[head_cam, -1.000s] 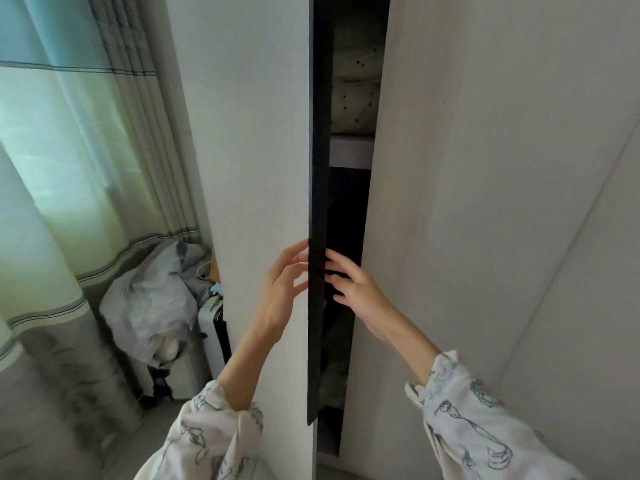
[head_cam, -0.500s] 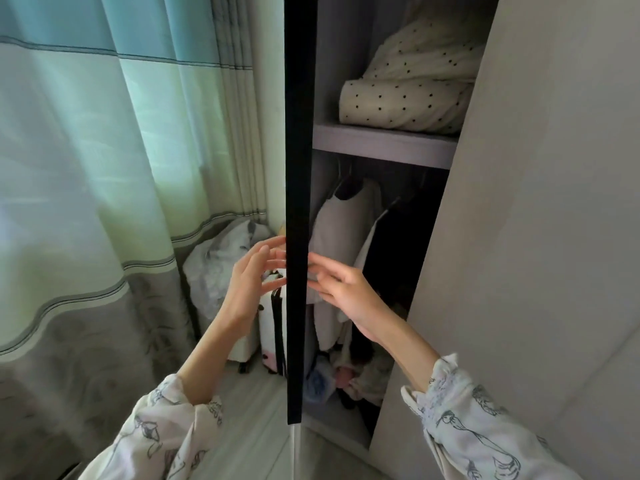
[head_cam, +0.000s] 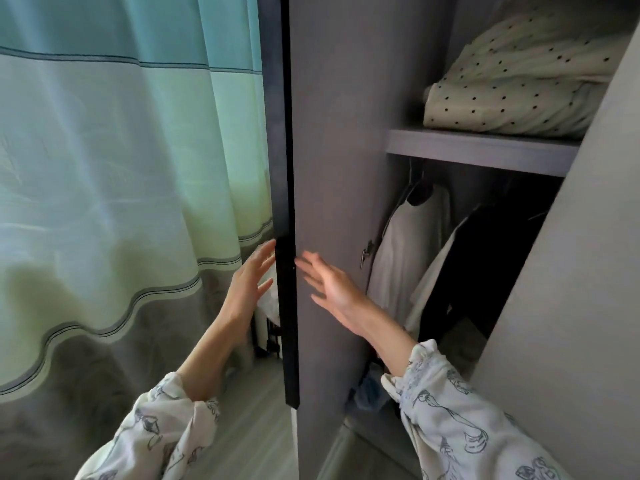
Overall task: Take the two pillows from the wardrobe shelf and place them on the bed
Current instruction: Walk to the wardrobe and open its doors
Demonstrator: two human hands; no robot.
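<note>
Two cream pillows with black dots lie stacked on the grey wardrobe shelf (head_cam: 481, 152) at the upper right: the lower pillow (head_cam: 509, 110) and the upper pillow (head_cam: 540, 53). The wardrobe door (head_cam: 332, 133) stands swung open, its black edge (head_cam: 282, 168) facing me. My left hand (head_cam: 247, 284) is on the outer side of that edge, fingers spread. On the inner side, my right hand (head_cam: 332, 289) is flat near the door panel with its fingers apart. Neither hand holds anything. The bed is out of view.
A green, white and grey curtain (head_cam: 121, 168) hangs at the left. Below the shelf, a white garment (head_cam: 408, 258) and dark clothes (head_cam: 485, 271) hang on hangers. The closed right wardrobe door (head_cam: 581, 306) covers the pillows' right ends. Wooden floor lies below.
The left wardrobe door has swung from nearly shut to wide open, revealing the shelf, the pillows and the hanging clothes. Both hands followed its edge leftward and have spread open.
</note>
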